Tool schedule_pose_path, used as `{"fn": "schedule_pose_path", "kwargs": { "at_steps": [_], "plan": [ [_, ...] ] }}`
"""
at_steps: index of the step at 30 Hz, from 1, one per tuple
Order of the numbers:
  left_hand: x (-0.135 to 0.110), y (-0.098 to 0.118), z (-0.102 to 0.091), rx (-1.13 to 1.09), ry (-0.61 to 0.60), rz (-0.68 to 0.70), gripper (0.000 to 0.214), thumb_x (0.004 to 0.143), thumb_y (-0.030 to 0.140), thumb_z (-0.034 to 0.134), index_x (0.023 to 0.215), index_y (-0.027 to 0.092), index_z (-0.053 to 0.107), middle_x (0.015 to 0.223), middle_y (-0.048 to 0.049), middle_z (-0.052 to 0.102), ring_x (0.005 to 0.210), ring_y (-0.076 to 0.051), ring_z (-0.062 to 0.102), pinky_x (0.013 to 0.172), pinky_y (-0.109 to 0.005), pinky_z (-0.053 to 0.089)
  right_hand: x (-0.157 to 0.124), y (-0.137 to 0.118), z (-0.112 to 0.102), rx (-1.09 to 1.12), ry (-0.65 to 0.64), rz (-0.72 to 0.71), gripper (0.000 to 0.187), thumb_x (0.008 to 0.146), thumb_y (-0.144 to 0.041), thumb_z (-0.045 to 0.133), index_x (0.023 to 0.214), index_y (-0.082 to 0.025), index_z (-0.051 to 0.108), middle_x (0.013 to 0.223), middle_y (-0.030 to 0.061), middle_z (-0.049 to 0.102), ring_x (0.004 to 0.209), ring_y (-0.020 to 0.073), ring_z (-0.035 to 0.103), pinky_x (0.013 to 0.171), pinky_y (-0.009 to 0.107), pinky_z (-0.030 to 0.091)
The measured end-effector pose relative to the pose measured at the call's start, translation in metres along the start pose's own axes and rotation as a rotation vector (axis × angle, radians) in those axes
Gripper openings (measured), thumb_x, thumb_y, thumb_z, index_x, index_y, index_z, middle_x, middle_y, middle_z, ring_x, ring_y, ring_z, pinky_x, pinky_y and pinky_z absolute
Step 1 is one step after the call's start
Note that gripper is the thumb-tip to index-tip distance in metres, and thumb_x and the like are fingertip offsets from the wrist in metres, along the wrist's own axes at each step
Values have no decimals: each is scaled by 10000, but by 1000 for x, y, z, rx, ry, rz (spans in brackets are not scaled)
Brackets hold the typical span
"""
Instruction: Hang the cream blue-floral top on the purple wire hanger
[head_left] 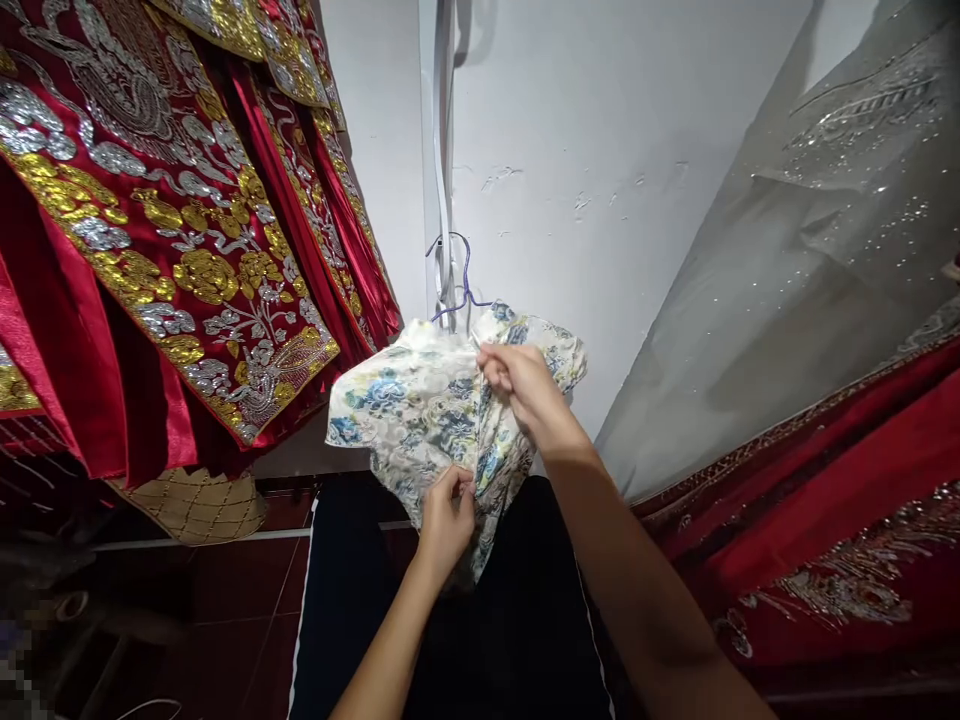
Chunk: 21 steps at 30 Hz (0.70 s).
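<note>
A small cream garment with blue flower print [420,410] hangs on a purple wire hanger [459,290] in front of a white wall. My right hand [521,385] is closed, pinching the cloth near the garment's collar at the top. Lower down, my left hand [446,515] is closed too, gripping the front edge of the same garment near its hem. Both forearms reach up from the bottom of the view.
Red robes with gold and silver embroidery [172,230] hang at the left. A grey sequined cloth [810,260] and more red embroidered cloth [825,500] hang at the right. White straps [444,150] run down the wall. Dark trousers [517,620] and red floor tiles [247,620] lie below.
</note>
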<state>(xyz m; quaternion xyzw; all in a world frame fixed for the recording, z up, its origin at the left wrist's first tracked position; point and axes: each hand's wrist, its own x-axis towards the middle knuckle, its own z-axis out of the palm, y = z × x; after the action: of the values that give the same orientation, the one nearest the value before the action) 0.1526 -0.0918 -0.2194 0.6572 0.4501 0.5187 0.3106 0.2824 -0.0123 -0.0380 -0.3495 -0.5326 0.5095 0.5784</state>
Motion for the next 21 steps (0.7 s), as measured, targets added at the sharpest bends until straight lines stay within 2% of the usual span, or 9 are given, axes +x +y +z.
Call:
{"fn": "schedule_pose_path", "kwargs": {
  "at_steps": [3, 5, 7, 8, 10, 12, 15, 18, 21],
  "plan": [
    [5, -5, -8, 56, -73, -2, 150, 922, 239, 498, 829, 180, 600, 711, -14, 564, 658, -162, 554, 624, -261, 437, 16, -22, 20, 45, 70, -90, 215, 808, -251, 610, 618, -152, 598, 418, -43, 494, 349, 37, 329, 362, 178, 201],
    [16, 5, -23, 59, -110, 19, 102, 899, 230, 551, 865, 182, 633, 746, -21, 611, 707, -174, 593, 665, -275, 466, 9, -23, 27, 26, 23, -129, 231, 823, -257, 591, 616, -155, 590, 427, -39, 502, 361, 41, 358, 372, 174, 217],
    [36, 29, -44, 40, -99, 96, 185, 894, 235, 594, 1068, 199, 648, 950, -56, 676, 893, -202, 640, 803, -314, 499, -4, -19, 31, -18, -39, -165, 248, 841, -285, 593, 630, -155, 599, 445, -35, 519, 379, 47, 395, 395, 176, 252],
    [49, 46, -55, 9, -45, 168, 310, 912, 247, 588, 1221, 214, 597, 1061, -74, 673, 974, -207, 637, 863, -333, 499, -11, -17, 32, -42, -58, -181, 260, 851, -301, 592, 636, -156, 603, 447, -35, 523, 386, 53, 411, 410, 179, 273],
    [75, 82, -74, -22, 60, 319, 483, 956, 267, 542, 1427, 238, 441, 1082, -77, 668, 978, -192, 641, 870, -335, 506, -23, -15, 34, -109, -71, -207, 286, 869, -330, 586, 641, -159, 608, 437, -34, 524, 398, 67, 436, 443, 191, 315],
    [98, 115, -86, 80, 105, 442, 372, 979, 284, 507, 1345, 225, 540, 1026, -60, 680, 947, -183, 642, 856, -318, 498, -29, -17, 36, -181, -67, -242, 304, 886, -363, 578, 659, -166, 620, 436, -34, 527, 406, 79, 445, 464, 205, 338],
    [119, 143, -91, 268, 61, 540, 192, 973, 291, 521, 991, 174, 673, 864, -24, 680, 808, -159, 627, 771, -275, 473, -29, -16, 34, -237, -13, -308, 323, 887, -432, 594, 712, -167, 650, 463, -32, 523, 422, 90, 443, 466, 218, 340],
    [121, 151, -92, 331, 96, 568, 160, 959, 268, 553, 899, 164, 658, 793, -3, 662, 734, -135, 605, 710, -248, 450, -21, 3, 25, -265, 1, -300, 354, 880, -482, 602, 743, -163, 668, 481, -31, 510, 414, 92, 405, 436, 227, 296],
    [120, 144, -111, 162, 326, 553, 107, 935, 241, 595, 917, 161, 663, 795, 2, 655, 730, -116, 603, 691, -227, 461, -22, 34, 15, -299, -24, -185, 365, 872, -474, 600, 684, -167, 657, 467, -20, 514, 403, 101, 389, 430, 245, 279]
  ]
}}
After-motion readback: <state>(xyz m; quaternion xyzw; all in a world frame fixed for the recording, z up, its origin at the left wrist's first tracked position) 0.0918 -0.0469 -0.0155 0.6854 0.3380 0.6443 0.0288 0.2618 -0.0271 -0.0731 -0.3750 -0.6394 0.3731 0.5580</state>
